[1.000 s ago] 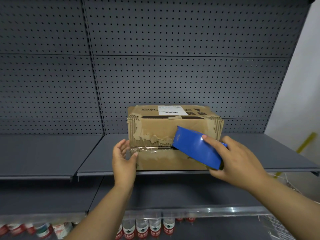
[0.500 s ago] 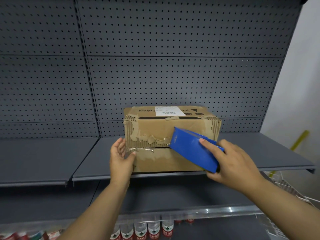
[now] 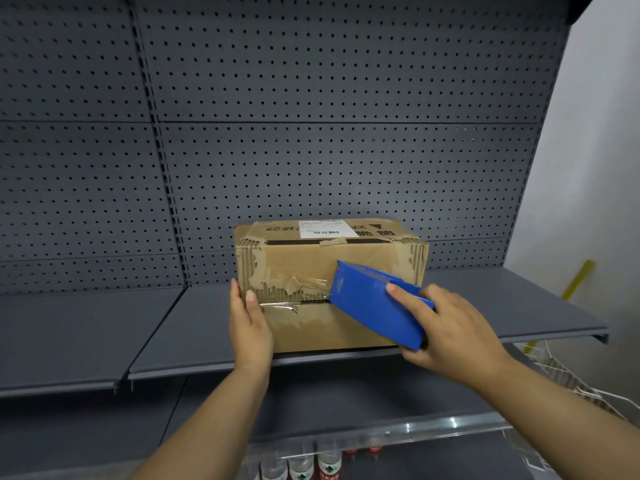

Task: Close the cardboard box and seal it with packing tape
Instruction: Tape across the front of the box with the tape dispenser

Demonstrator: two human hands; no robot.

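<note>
A worn cardboard box (image 3: 311, 268) stands on the grey shelf (image 3: 519, 306), its flaps facing me and closed along a horizontal seam. A strip of clear tape (image 3: 280, 304) runs along the left part of that seam. My left hand (image 3: 247, 318) presses its thumb on the tape's left end at the box's left edge, fingers straight against the side. My right hand (image 3: 446, 332) grips a blue tape dispenser (image 3: 374, 303), whose front edge touches the seam near the middle of the box face.
Grey pegboard (image 3: 311, 133) backs the shelves. A second shelf (image 3: 69, 327) lies to the left. Bottles with red labels (image 3: 311, 465) stand on the lower level. A white wire basket (image 3: 561, 379) hangs at the right, with a yellow stick (image 3: 578, 278) behind.
The dispenser has slid a little to the right along the seam, leaving more clear tape between it and my left thumb. The view has shifted slightly.
</note>
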